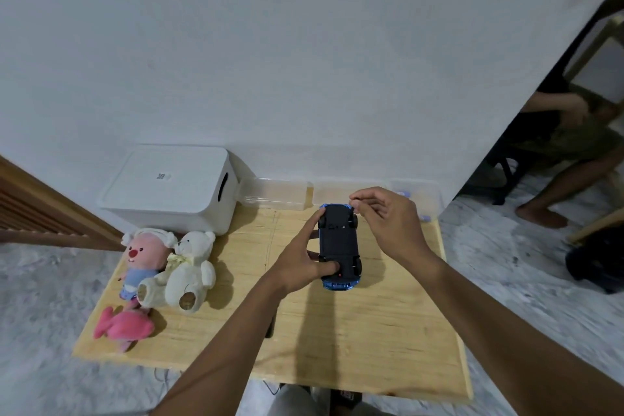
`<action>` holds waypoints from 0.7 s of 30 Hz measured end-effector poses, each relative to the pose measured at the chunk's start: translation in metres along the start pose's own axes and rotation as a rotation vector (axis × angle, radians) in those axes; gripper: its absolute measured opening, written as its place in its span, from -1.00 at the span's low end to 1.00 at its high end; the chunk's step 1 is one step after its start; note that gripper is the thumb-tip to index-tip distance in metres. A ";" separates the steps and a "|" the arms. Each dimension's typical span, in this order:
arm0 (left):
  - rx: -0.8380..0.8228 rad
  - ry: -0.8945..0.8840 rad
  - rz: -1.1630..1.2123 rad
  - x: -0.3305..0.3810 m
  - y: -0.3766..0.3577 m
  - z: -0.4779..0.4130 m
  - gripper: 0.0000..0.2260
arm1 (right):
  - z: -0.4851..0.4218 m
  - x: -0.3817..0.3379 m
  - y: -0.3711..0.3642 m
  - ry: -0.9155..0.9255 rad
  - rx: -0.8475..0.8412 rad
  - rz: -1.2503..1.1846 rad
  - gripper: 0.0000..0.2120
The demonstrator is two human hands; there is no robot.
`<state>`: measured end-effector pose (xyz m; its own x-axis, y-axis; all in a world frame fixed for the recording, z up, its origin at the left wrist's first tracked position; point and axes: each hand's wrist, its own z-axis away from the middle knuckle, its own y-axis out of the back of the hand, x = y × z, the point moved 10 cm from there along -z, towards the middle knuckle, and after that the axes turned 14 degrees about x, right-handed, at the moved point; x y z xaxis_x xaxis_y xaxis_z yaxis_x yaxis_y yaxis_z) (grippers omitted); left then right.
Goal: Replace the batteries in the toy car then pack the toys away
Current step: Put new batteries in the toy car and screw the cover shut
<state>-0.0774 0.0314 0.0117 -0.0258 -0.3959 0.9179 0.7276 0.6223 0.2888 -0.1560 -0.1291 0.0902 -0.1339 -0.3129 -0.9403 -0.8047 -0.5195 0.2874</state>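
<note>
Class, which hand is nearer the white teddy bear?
Left. The left hand grips the toy car right of the teddy bear; the right hand is farther right.

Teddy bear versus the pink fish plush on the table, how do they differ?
The teddy bear is cream, the fish plush pink. The bear is bigger. The bear leans against the pink-faced doll; the fish lies nearer the front edge of the wooden table. Both are soft toys.

Held both bare forearms stretched forward; gripped toy car (338,243) in left hand (299,263), thumb pressed down, forefinger stretched ahead; poised right hand (388,221) just beyond the left, fingertips (354,198) pinched, contents unclear
</note>
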 end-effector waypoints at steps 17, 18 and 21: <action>0.011 0.001 0.006 -0.003 0.005 0.003 -0.08 | 0.001 0.002 -0.003 -0.023 -0.005 0.024 -0.91; 0.012 0.003 0.006 -0.003 0.005 0.003 -0.08 | 0.002 0.002 -0.003 -0.021 -0.006 0.021 -0.91; 0.014 0.007 0.009 -0.004 0.005 0.004 -0.08 | 0.003 0.001 -0.004 -0.020 -0.009 0.020 -0.91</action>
<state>-0.0763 0.0388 0.0107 -0.0149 -0.3950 0.9186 0.7178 0.6353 0.2848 -0.1549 -0.1252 0.0874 -0.1615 -0.3077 -0.9377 -0.7964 -0.5204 0.3080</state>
